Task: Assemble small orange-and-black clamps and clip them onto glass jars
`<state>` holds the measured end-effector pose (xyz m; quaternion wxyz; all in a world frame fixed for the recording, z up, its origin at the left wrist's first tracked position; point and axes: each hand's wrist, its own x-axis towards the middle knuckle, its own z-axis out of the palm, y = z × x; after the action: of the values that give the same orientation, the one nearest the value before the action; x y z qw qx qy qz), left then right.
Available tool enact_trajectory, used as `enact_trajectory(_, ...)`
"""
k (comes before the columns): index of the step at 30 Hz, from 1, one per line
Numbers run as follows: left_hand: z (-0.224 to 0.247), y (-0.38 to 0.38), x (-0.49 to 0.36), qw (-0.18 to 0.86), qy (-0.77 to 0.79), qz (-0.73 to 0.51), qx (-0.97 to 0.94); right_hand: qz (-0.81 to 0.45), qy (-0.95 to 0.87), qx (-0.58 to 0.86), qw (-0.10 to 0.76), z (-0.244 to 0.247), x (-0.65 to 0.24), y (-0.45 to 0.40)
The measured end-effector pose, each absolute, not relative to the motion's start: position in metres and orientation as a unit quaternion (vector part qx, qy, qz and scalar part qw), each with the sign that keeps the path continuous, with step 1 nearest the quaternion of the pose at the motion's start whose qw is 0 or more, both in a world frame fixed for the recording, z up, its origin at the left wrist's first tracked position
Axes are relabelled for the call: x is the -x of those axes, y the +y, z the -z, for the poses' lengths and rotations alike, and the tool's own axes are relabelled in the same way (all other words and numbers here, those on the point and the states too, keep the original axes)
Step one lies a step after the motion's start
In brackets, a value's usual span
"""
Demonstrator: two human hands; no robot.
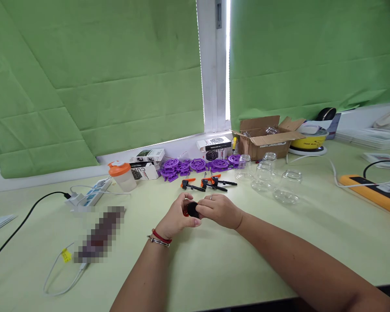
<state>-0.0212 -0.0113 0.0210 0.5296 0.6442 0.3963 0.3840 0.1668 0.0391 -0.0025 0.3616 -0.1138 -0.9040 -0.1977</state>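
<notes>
Near the middle of the table, my left hand (177,217) is wrapped round a small round black part (193,209) with a bit of orange-red at its left side. My right hand (219,210) has its fingers closed on the right side of the same part. Just beyond my hands lie several black and orange clamp-like pieces (211,184). Purple wheel-shaped parts (197,165) are heaped in a row behind them. Clear bottles (264,173) stand to the right of these pieces.
An orange-lidded shaker (121,175), a white power strip (98,192) and a blurred-out object (100,236) with a cable are on the left. At the back are printed boxes (147,170) and an open cardboard box (266,147). An orange-black power strip (373,193) lies right.
</notes>
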Motion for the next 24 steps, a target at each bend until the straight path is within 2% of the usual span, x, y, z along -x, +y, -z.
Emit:
enact_trajectory(14, -0.0206, -0.0107, 0.0214, 0.526, 0.401, -0.378, -0.648, 0.206, -0.902, 0.110, 0.362, -0.0040, -0.1679, 0.0334)
enact_trajectory(24, -0.0206, -0.0103, 0.0201, 0.526, 0.412, -0.375, -0.643, 0.148, -0.906, 0.119, 0.377, 0.0005, -0.1654, 0.0363)
